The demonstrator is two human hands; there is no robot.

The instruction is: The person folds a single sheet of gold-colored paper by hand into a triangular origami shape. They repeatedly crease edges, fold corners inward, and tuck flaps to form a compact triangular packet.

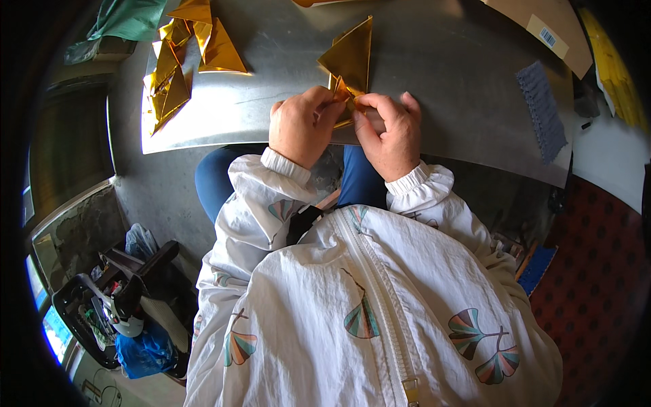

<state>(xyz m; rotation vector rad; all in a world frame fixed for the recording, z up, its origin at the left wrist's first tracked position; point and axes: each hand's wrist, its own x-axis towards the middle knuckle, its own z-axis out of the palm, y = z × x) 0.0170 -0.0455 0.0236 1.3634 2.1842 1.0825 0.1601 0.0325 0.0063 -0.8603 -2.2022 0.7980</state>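
Basket of black plastic [69,321], open-topped, low at left: jumbled small items within, plus a rounded white-and-grey hard-shelled object [129,324]; a crumpled bright-blue plastic bag [144,349] at its right side, inside or merely against it, cannot tell. Shiny gold foil-paper piece, folded, with a broad triangular flap [349,55], lies near the front edge of the grey metal counter [447,68], roughly mid-width, directly ahead of the wearer. Sharp tip points away from the body, slightly right; long axis runs near to far, with a slight rightward lean. Left hand [302,127] and right hand [393,134] both closed in a pinch, thumbs and fingertips gripping the crumpled lower part of that piece, nearly meeting there. Counter's far left: loose cluster of folded gold foil pieces [171,91], angular, overlapping. Right end: blue-grey textured cloth with ragged edges [541,110]; beyond it, tan cardboard [522,12] bearing a pale label.
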